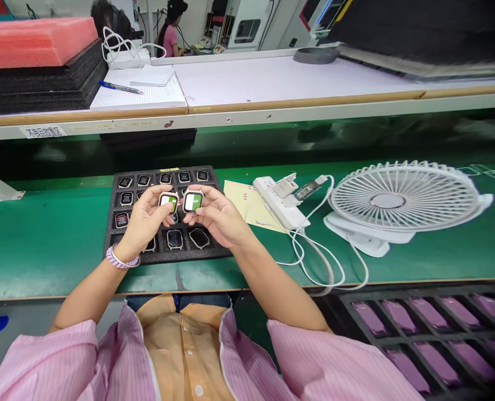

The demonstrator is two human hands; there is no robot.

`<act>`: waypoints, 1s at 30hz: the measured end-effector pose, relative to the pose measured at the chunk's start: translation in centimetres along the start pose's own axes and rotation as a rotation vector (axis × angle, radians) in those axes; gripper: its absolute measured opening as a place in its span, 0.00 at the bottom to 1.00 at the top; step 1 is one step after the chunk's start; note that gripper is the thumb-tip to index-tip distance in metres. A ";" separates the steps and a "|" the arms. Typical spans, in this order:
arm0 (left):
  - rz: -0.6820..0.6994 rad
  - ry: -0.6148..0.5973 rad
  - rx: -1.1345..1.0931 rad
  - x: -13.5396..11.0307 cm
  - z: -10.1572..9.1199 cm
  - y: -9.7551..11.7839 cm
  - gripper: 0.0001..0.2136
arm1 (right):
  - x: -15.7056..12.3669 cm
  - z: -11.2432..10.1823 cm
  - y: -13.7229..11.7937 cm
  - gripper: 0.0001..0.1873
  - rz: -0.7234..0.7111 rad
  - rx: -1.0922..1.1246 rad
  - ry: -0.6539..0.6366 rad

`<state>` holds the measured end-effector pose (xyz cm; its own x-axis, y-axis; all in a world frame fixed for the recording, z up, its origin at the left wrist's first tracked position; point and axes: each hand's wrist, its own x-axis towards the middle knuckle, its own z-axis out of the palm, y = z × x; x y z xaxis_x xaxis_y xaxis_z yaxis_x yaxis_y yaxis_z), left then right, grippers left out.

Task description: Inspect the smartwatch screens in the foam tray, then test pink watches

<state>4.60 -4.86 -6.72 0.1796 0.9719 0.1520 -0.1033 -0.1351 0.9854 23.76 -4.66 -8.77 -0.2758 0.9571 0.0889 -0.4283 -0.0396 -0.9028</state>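
My left hand grips a smartwatch case without a strap, its screen lit white and green, the thumb lying on the glass. Close beside it, my right hand is closed on a second smartwatch case with a similar lit screen. Both are held above a black foam tray. Rows of watch cases sit in its pockets, such as a dark-screened watch in the front row. My hands hide the tray's middle pockets.
Right of the tray lie yellow paper, a white power strip with cables, and a white fan. A raised shelf spans the back, bearing foam stacks and a pen. Another tray with purple items stands lower right.
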 end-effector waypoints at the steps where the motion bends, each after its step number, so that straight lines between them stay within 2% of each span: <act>1: -0.013 -0.007 -0.008 0.0 0.0 0.0 0.20 | 0.0 0.0 0.0 0.25 0.002 -0.001 0.001; 5: -0.023 -0.001 0.024 0.0 0.1 0.1 0.19 | 0.1 0.2 -0.1 0.24 0.006 -0.032 0.029; 11: 0.059 0.024 0.064 0.1 0.2 0.0 0.15 | 0.2 0.2 -0.1 0.28 0.003 -0.067 0.059; 19: -0.026 0.016 -0.006 0.0 0.0 0.1 0.19 | 0.2 0.1 -0.2 0.28 -0.001 -0.042 0.066; 25: -0.001 0.041 0.038 0.1 0.0 -0.1 0.16 | 0.3 0.1 -0.3 0.29 0.004 -0.061 0.066; 30: 0.040 -0.011 0.020 0.1 -0.1 -0.4 0.22 | 0.2 0.1 -0.2 0.29 -0.022 -0.053 0.051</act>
<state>4.51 -4.65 -7.10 0.1869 0.9634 0.1921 -0.0911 -0.1777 0.9799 23.70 -4.51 -8.52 -0.2223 0.9710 0.0883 -0.3868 -0.0047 -0.9222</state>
